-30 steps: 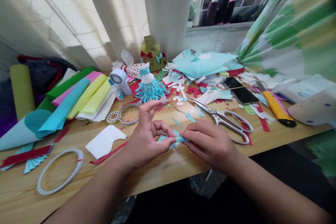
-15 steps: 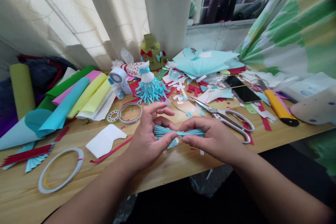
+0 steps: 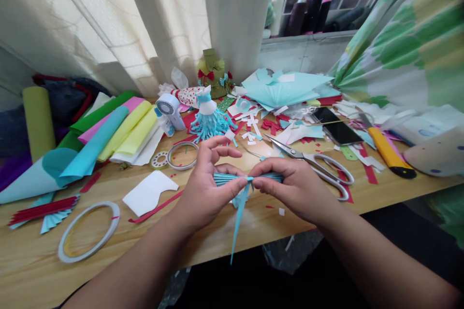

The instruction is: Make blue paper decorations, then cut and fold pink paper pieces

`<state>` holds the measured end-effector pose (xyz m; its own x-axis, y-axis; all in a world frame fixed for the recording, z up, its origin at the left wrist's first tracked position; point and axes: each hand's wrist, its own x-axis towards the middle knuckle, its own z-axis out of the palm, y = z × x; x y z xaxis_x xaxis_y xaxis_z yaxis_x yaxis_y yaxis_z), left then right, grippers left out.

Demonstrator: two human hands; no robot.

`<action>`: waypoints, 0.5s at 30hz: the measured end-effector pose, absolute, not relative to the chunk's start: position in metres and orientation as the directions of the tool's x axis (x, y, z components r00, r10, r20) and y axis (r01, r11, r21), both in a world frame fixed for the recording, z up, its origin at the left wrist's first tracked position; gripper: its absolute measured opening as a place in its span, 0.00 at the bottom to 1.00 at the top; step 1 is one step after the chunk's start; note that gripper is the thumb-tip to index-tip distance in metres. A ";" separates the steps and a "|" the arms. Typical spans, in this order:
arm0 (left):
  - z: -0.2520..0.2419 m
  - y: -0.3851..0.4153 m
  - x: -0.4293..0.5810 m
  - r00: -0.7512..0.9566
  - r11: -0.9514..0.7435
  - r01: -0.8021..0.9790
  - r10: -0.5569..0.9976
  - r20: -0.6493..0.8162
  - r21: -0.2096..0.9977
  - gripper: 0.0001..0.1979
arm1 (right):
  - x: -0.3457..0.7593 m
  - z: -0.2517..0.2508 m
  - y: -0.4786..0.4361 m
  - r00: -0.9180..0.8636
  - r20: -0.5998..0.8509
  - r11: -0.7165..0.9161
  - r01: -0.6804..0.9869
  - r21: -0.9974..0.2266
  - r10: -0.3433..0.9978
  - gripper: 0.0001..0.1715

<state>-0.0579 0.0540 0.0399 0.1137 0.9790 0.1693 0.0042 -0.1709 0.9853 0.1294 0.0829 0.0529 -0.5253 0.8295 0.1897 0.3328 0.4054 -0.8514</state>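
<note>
"Right, where does the work sit?"

"The pleated light-blue paper fan [image 3: 232,178] is held between both hands at the centre of the view, above the pale wooden tabletop [image 3: 36,251]. Its long axis runs from 9 o'clock to 3 o'clock, almost level, with the folds lying along that axis. A thin light-blue paper strip [image 3: 237,219] drops from its middle and tapers to a point at 6 o'clock, the tip reaching about the front edge of the table."

"And the hands?"

"The left hand [image 3: 206,186] grasps the fan's left half, the thumb pressed on the pleats and the other fingers curved open above. The right hand [image 3: 290,186] pinches the right half between thumb and fingers. Both meet near the fan's centre. Neither hand is released or clenched into a fist."

"What could go wrong?"

"If either pinch slackens, the pleats could spring apart. A hard pull on the strip could tear the thin paper. The steel scissors with looped handles [image 3: 308,157], lying at 2 o'clock just beyond the right hand, could snag the fan if it swings that way."
</note>
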 end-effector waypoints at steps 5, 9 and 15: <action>0.042 0.055 -0.062 0.066 -0.132 -0.031 0.989 0.134 0.991 0.28 | 0.121 0.059 0.084 -0.542 0.186 0.401 0.309 -0.863 0.819 0.05; 0.044 0.055 -0.069 0.034 -0.126 -0.073 0.991 0.129 0.989 0.28 | 0.112 0.063 0.087 -0.559 0.190 0.402 0.285 -0.870 0.807 0.06; 0.047 0.058 -0.077 -0.010 -0.116 -0.134 0.993 0.115 0.984 0.31 | 0.103 0.067 0.089 -0.577 0.274 0.522 0.321 -0.791 0.770 0.05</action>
<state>-0.0768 0.0580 0.0470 -0.0102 0.9933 0.1153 -0.1336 -0.1156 0.9843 0.1033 0.0887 0.0675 -0.5766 0.7697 0.2740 0.3206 0.5216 -0.7907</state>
